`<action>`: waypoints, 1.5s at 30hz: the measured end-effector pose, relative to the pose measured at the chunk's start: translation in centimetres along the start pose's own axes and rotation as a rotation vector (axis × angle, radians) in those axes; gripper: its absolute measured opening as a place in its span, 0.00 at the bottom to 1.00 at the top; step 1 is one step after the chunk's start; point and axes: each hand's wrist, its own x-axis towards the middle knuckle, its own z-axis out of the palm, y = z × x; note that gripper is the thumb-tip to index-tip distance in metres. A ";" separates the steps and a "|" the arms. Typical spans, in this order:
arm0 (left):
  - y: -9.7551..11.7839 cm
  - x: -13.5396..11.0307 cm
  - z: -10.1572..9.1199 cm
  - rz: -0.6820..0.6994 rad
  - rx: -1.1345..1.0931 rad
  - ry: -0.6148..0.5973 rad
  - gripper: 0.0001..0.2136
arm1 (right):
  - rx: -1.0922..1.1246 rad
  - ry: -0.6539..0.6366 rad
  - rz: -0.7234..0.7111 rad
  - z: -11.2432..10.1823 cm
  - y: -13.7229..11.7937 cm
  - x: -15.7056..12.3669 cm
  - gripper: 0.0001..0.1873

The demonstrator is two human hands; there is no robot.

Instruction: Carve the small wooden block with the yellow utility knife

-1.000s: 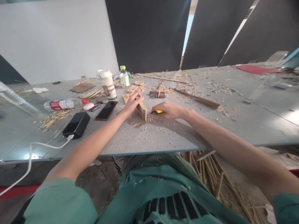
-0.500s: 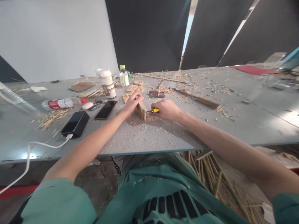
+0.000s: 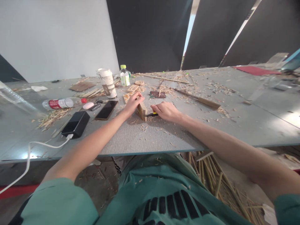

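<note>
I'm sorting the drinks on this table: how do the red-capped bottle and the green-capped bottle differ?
The red-capped bottle lies on its side; the green-capped bottle stands upright. The red-capped bottle has a red label; the green-capped bottle has a pale one with green. Both have their caps on and rest on the table.

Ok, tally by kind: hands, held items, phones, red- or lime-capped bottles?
Hands: 2 (left hand, right hand)
Held items: 2 (wooden block, yellow-black tool)
Phones: 1 (dark phone)
Capped bottles: 2 (red-capped bottle, lime-capped bottle)
Total: 7
</note>
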 end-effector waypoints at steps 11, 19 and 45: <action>-0.1 -0.1 0.1 0.025 -0.002 0.007 0.18 | -0.028 0.090 0.078 0.0 -0.1 0.1 0.39; 0.1 0.0 0.4 0.053 0.001 0.028 0.21 | -0.160 0.027 0.075 1.2 -0.2 0.0 0.36; -0.3 0.1 0.5 0.027 0.010 0.050 0.15 | -0.174 0.084 0.083 0.9 -0.1 -0.1 0.38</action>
